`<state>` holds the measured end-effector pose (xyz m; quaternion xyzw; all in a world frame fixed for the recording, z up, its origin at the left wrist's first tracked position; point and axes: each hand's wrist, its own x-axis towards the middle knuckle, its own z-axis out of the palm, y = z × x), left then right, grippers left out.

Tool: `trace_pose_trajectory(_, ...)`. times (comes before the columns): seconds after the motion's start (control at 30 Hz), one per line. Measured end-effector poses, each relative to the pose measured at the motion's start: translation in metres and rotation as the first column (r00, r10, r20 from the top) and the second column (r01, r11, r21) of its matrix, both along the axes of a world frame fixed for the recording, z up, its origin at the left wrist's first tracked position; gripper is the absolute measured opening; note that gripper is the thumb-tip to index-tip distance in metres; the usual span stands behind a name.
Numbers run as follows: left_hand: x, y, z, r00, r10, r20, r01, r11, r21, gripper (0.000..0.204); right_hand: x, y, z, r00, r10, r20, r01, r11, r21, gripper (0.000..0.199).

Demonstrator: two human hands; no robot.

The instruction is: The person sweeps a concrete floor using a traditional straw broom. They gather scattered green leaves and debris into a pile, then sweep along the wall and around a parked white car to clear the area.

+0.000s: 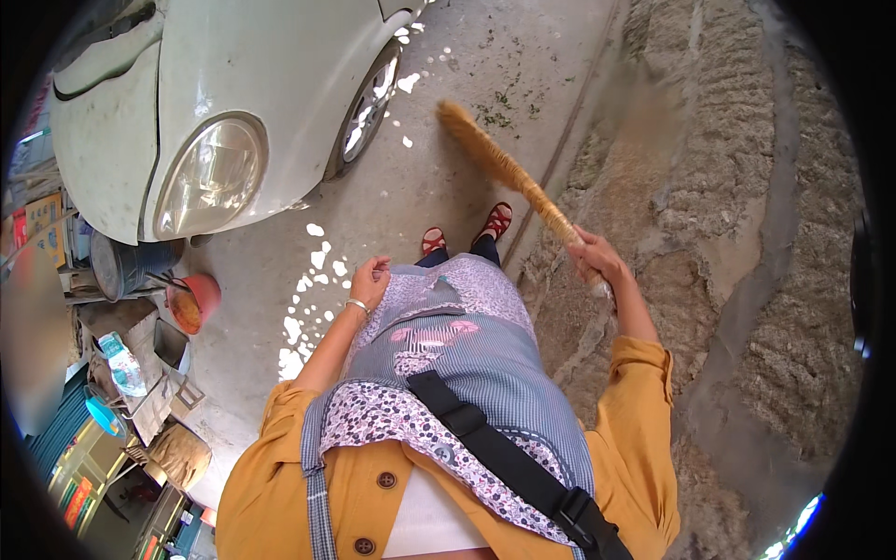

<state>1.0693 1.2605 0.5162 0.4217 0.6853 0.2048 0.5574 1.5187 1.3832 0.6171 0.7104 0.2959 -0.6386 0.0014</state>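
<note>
Straw broom (499,168), long and bristly, gripped in right hand (597,257); left hand (371,280) loosely curled, empty.

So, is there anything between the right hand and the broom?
No. The right hand already grips the broom by its handle end, with nothing between them. The left hand is empty, held near the apron.

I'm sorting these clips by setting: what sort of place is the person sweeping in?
Most likely an outdoor concrete yard or roadside beside a small shop. A parked white car stands on the concrete ground, the right hand holds a straw broom, and buckets and clutter line the left edge.
</note>
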Motion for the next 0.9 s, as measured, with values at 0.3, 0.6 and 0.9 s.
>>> trace_pose_trajectory(0.3, 0.013, 0.013, 0.01, 1.0, -0.013, -0.007, 0.013, 1.0, 0.002, 0.032, -0.052, 0.016, -0.01, 0.997, 0.028, -0.065, -0.014, 0.98, 0.199, 0.066)
trace_pose_trajectory(0.6, 0.058, 0.056, 0.007, 0.999, 0.054, 0.001, -0.054, 0.998, -0.022, 0.03, 0.022, 0.094, -0.021, 0.985, 0.029, -0.173, -0.038, 0.998, -0.045, 0.064)
trace_pose_trajectory(0.9, 0.104, 0.102, 0.008, 0.992, 0.124, -0.028, -0.125, 0.992, -0.014, 0.03, 0.017, 0.206, -0.043, 0.975, -0.126, -0.185, 0.162, 0.968, 0.194, 0.065)
